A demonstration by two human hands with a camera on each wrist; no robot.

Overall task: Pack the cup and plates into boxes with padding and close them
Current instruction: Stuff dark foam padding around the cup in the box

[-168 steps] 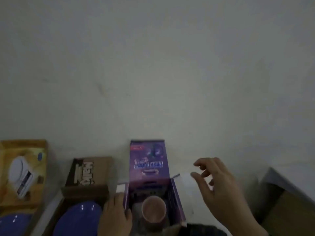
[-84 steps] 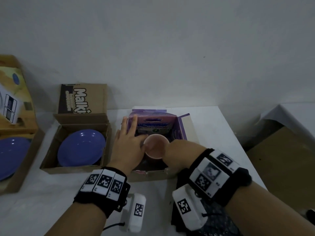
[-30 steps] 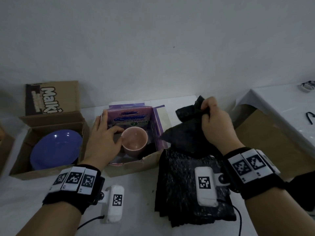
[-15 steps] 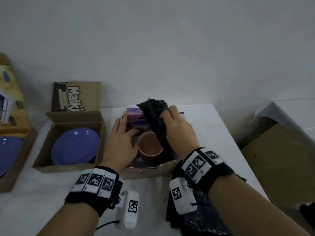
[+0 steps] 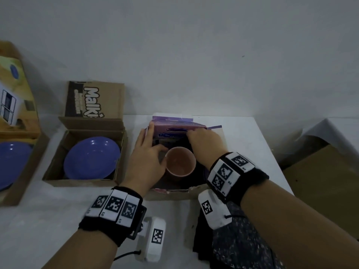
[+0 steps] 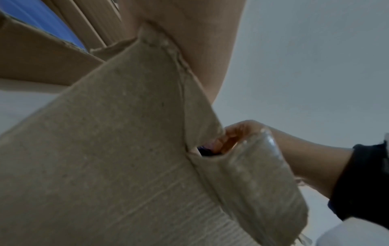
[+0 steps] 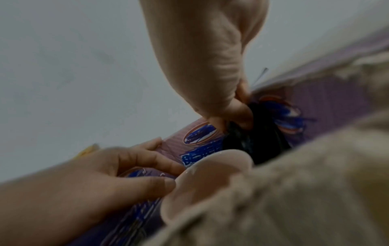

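Observation:
A pink cup (image 5: pixel 179 162) stands upright inside the open purple box (image 5: pixel 174 121) at the table's middle. My left hand (image 5: pixel 153 140) holds the box's left wall, fingers outside and thumb inside against the cup's rim (image 7: pixel 202 168). My right hand (image 5: pixel 196 136) reaches into the box behind the cup and pinches a wad of black padding (image 7: pixel 252 141) against the back wall. One blue plate (image 5: pixel 91 158) lies in the open brown box (image 5: pixel 58 171) to the left. A second blue plate (image 5: pixel 9 166) lies in the box at the far left.
A stack of black padding sheets (image 5: pixel 233 247) lies on the table under my right forearm. The white table's right edge (image 5: pixel 272 152) is close, with brown cardboard (image 5: pixel 320 181) below it. The wall stands right behind the boxes.
My right hand lifted a black padding sheet from the stack, carried it left over the cup and has pushed it down into the purple box. The left hand stayed on the box.

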